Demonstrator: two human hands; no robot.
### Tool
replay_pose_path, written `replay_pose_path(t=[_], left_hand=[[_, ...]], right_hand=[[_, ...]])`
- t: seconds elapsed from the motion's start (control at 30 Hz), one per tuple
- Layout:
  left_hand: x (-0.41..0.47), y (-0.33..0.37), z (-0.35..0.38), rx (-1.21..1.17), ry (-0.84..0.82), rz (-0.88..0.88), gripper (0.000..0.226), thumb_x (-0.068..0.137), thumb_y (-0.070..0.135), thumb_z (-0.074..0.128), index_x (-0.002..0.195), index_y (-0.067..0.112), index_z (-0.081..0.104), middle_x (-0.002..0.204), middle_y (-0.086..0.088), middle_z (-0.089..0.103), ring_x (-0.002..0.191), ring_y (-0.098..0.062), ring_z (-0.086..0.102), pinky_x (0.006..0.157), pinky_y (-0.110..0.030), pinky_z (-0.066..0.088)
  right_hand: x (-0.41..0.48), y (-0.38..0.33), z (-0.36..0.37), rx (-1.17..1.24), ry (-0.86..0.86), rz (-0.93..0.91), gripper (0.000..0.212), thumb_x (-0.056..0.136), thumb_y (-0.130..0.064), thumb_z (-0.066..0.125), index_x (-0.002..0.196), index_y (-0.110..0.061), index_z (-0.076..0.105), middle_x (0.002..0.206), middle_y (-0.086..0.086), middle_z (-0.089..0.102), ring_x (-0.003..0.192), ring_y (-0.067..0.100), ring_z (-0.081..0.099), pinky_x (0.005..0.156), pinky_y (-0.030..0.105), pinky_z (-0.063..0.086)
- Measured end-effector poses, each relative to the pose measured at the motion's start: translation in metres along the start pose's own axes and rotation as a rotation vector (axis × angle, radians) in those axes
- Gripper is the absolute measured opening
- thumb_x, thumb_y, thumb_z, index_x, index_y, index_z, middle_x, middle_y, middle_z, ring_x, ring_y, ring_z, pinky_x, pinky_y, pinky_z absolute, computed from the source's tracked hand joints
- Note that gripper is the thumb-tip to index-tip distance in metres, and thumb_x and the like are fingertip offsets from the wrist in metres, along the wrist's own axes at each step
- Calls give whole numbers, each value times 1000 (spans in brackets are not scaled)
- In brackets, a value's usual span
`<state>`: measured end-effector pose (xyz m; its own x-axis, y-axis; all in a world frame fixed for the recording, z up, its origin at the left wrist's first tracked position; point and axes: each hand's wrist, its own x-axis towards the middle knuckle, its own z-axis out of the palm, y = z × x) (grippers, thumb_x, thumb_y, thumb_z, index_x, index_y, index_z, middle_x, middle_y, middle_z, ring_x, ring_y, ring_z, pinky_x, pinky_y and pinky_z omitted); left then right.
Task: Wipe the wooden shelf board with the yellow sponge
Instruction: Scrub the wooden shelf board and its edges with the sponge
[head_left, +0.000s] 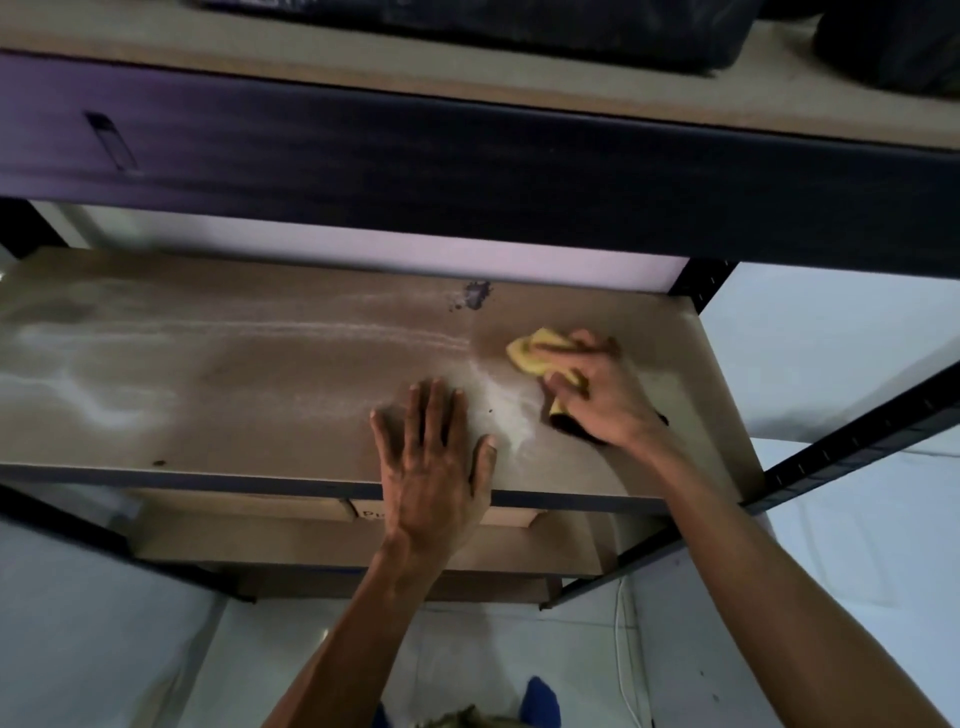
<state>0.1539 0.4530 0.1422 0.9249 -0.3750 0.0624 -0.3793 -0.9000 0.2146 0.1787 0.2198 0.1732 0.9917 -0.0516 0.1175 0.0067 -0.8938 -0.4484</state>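
The wooden shelf board (249, 374) spans the middle of the view, dusty, with pale streaks across its left and centre. My right hand (602, 389) grips the yellow sponge (535, 353) and presses it on the board's right part. The sponge's dark underside shows below my palm. My left hand (436, 462) lies flat on the board near its front edge, fingers straight and spread, a little left of the sponge.
A dark blotch (475, 296) marks the board near its back edge. An upper shelf (467, 156) with a dark metal beam hangs close overhead, dark bags on top. Black metal uprights (701, 283) frame the right side. Cardboard boxes (353, 530) sit on the shelf below.
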Motion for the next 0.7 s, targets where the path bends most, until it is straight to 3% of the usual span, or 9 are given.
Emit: replay_pose_path(t=[0.1, 0.17, 0.3, 0.4, 0.47, 0.53, 0.57, 0.6, 0.7], left_hand=[[0, 0, 1, -2, 3, -2, 70, 101, 58, 19, 160, 23, 5, 167, -4, -10, 153, -25, -14, 119, -65, -1], [1, 0, 2, -16, 8, -4, 70, 101, 58, 21, 160, 23, 5, 167, -4, -11, 153, -25, -15, 119, -66, -2], [0, 0, 4, -29, 24, 0, 71, 99, 59, 17, 160, 23, 7, 167, -4, -8, 154, -25, -13, 119, -66, -3], [1, -2, 5, -30, 18, 15, 71, 99, 60, 16, 160, 24, 4, 167, -4, -10, 153, -24, -14, 119, -66, -3], [1, -3, 6, -19, 4, 5, 70, 100, 60, 16, 159, 25, 1, 167, -3, -14, 153, -23, -16, 119, -66, -4], [2, -1, 5, -24, 6, -4, 70, 100, 60, 14, 160, 25, 4, 167, -2, -12, 153, -23, -16, 119, -65, -5], [1, -1, 4, -26, 8, -7, 70, 99, 60, 13, 160, 25, 5, 167, -3, -11, 153, -23, -16, 119, -65, -5], [2, 0, 3, -27, 6, -8, 71, 98, 60, 12, 160, 25, 5, 167, -3, -10, 153, -23, -16, 119, -65, -5], [1, -2, 4, -29, 16, 1, 73, 97, 60, 13, 159, 25, 3, 167, -3, -11, 153, -24, -15, 119, -65, -5]], right_hand=[[20, 20, -14, -226, 200, 303, 43, 97, -31, 53, 138, -40, 50, 138, 4, 42, 118, 32, 45, 98, 47, 44], [25, 20, -10, -306, 165, 377, 42, 97, -31, 51, 138, -40, 51, 137, 5, 43, 119, 35, 41, 101, 46, 37], [10, 9, 3, -149, -5, 44, 42, 96, -28, 58, 135, -41, 55, 130, -2, 48, 110, 21, 46, 100, 40, 40], [6, 16, -4, 88, -108, -79, 43, 94, -23, 62, 135, -37, 56, 132, -3, 46, 105, 5, 45, 93, 21, 40], [18, 28, -8, 121, 47, 114, 49, 96, -27, 59, 143, -37, 47, 140, 1, 44, 119, 13, 47, 105, 24, 38], [30, 31, -11, -84, 163, 396, 52, 98, -36, 51, 148, -38, 36, 146, 4, 42, 130, 29, 41, 113, 41, 31], [33, 25, -8, -193, 148, 440, 50, 98, -39, 48, 147, -39, 36, 147, 4, 41, 129, 33, 39, 110, 43, 31], [34, 16, -4, -237, 113, 393, 48, 97, -39, 48, 144, -41, 39, 145, 3, 42, 126, 33, 40, 106, 43, 33], [20, -16, 13, -73, -51, 19, 45, 96, -32, 56, 139, -43, 49, 133, -2, 44, 114, 24, 46, 96, 37, 43]])
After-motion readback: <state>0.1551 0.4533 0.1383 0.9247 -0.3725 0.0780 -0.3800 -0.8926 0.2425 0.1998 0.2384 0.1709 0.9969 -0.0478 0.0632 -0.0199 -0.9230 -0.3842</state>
